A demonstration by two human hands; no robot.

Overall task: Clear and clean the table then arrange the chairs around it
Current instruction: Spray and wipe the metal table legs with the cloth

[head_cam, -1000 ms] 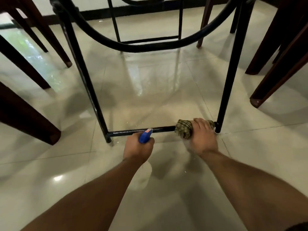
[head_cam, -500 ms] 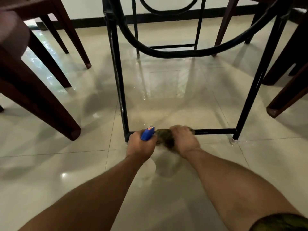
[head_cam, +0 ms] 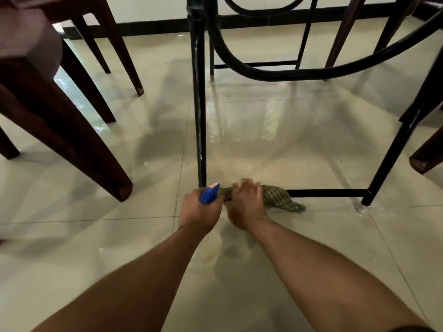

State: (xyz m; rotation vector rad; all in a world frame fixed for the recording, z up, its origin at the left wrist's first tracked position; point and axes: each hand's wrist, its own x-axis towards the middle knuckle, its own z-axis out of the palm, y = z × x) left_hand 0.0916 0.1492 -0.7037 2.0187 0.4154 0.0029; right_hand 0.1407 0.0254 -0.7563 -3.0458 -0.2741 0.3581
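Observation:
I look down under the table at its black metal frame (head_cam: 200,116). My right hand (head_cam: 244,204) grips a green checked cloth (head_cam: 278,198) wrapped round the frame's low crossbar (head_cam: 328,193), close to the left leg. My left hand (head_cam: 200,212) holds a spray bottle with a blue nozzle (head_cam: 210,193); the bottle's body is hidden under my hand. Both hands sit side by side, almost touching.
Dark wooden chair legs (head_cam: 79,144) stand close on the left, and more chair legs (head_cam: 426,156) at the right edge. The frame's right leg (head_cam: 393,149) ends on a white foot. Glossy pale floor tiles (head_cam: 119,248) spread around.
My right hand slid the cloth leftward along the crossbar from the right leg to the left corner, beside my left hand. The cloth's tail now trails to the right.

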